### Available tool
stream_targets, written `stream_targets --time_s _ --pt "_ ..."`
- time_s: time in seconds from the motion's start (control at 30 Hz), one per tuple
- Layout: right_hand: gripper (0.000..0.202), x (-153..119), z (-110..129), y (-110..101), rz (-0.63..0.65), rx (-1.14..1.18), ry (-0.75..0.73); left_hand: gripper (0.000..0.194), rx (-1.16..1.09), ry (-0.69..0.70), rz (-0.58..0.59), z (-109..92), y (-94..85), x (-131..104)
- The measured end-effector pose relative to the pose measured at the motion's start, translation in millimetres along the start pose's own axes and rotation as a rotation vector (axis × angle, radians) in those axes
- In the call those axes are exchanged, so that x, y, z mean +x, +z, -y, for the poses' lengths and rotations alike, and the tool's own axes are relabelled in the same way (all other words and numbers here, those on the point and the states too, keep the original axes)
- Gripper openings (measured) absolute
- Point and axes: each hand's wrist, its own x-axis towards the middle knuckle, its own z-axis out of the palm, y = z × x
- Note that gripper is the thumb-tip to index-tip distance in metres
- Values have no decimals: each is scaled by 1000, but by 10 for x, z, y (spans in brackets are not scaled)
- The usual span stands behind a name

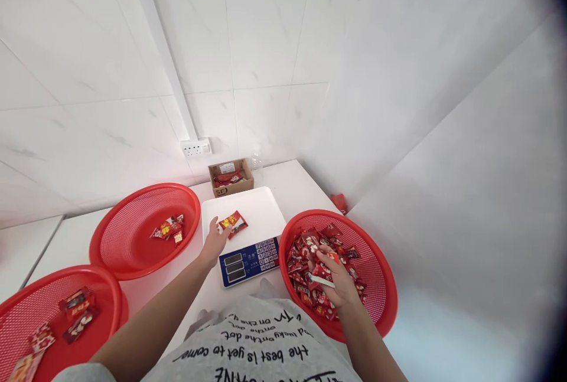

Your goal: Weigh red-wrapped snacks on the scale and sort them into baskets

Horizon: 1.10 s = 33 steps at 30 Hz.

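Note:
My left hand (217, 239) is over the left side of the white scale pan (261, 211), its thumb and fingers at the edge of a red packet with yellow lettering (234, 224). On the right, my right hand (335, 278) is above the red basket (385, 287), fingers curled round red packets (322, 271), one with a whitish strip. Many red packets (305, 243) lie beneath it in that basket. The scale's blue panel (250, 261) with keys and displays faces me.
A cardboard box (231, 188) of red packets stands behind the scale. Two more red baskets, one at left (119, 234) and one at lower left (18, 311), hold a few packets each. A wall socket (195, 147) and a red object (339, 202) are farther back.

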Motion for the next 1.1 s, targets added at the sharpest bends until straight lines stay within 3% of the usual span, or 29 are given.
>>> stream_targets --time_s 0.07,0.13,0.2,0.3,0.33,0.4,0.57,0.7,0.87,1.0,1.1 --pt "38 -6 -28 3 31 -39 3 67 81 71 -52 18 6 -67" --pt "36 -27 -77 21 84 -103 19 54 170 126 16 19 68 -190" --pt "36 -67 -138 68 159 -179 41 43 221 111 227 1 171 -353" --pt "36 -145 -227 182 327 -293 89 42 161 27 617 -44 338 -608" --pt "36 -169 -251 224 378 -331 104 42 125 10 712 -59 381 -678" --pt "35 -202 -284 295 436 -397 121 41 61 -32 797 -79 434 -777" --pt "38 -179 -307 353 428 -471 128 33 -140 -188 625 -70 400 -775" --pt "37 -107 -332 300 385 -439 120 21 -354 -344 404 -39 324 -606" --pt "38 -58 -377 203 374 -368 124 7 -432 -464 194 31 290 -377" --pt "40 -66 -377 160 348 -350 139 7 -437 -540 169 63 322 -449" --pt "48 -96 -389 191 348 -393 147 19 -368 -511 311 31 367 -641"
